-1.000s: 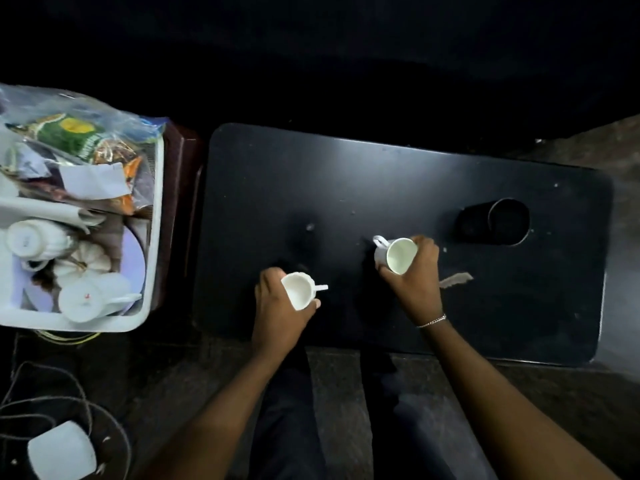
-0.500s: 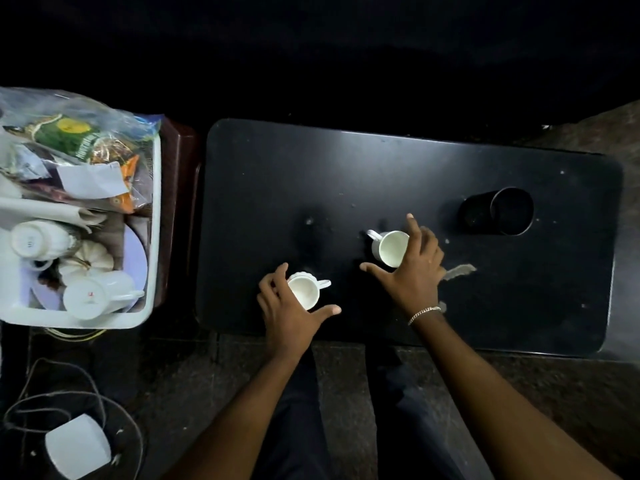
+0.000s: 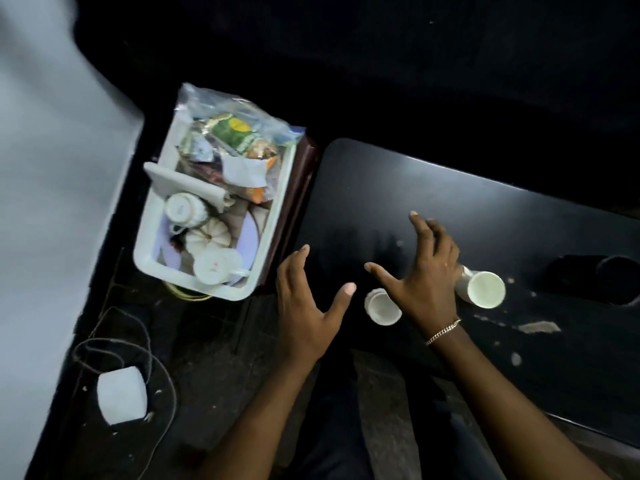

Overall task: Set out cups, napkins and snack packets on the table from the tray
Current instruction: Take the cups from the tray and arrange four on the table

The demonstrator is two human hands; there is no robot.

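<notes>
Two white cups stand on the black table point(image 3: 381, 188): one cup point(image 3: 382, 307) near the front edge, a second cup point(image 3: 483, 289) to its right. My left hand point(image 3: 308, 306) hovers open, left of the first cup, over the table's front left corner. My right hand point(image 3: 426, 275) is open with fingers spread, between and above the two cups, holding nothing. The white tray point(image 3: 152, 268) sits left of the table with more white cups point(image 3: 214, 266), a white napkin point(image 3: 244, 169) and snack packets point(image 3: 239, 135) in a clear bag.
A black cup point(image 3: 613, 278) lies on its side at the table's right. A dark brown stand point(image 3: 294, 209) carries the tray. On the floor at lower left lie a white block point(image 3: 121, 396) and looping cables. A pale wall fills the far left.
Both hands have let go of the two cups and moved left, away from them, toward the tray. The view has swung to the left.
</notes>
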